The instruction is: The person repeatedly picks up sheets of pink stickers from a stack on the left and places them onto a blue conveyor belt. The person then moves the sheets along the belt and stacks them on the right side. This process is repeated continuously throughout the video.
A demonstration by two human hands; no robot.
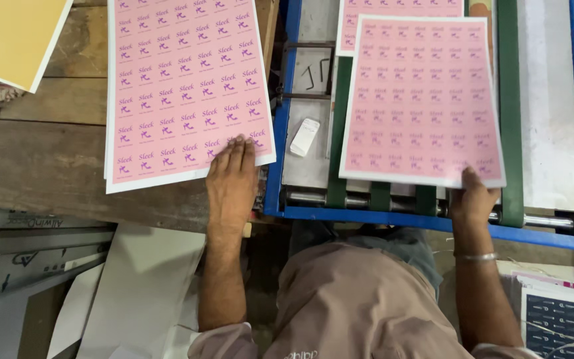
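Feeding step: right hand (471, 199) is pinching a pink label sheet (423, 100) on the blue feeder bed (433, 221). Left hand (231, 174) is lying flat, open, on the pink sheet stack (181, 80). Next move likely calls for squaring the sheet to the green belts (509, 113).

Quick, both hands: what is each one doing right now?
Left hand: open, flat on the corner of the pink sheet stack.
Right hand: shut on the near edge of the pink sheet on the machine.

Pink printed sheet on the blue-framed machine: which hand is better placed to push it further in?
Right hand: it already grips that pink printed sheet's near edge; left hand lies on the pink sheet stack.
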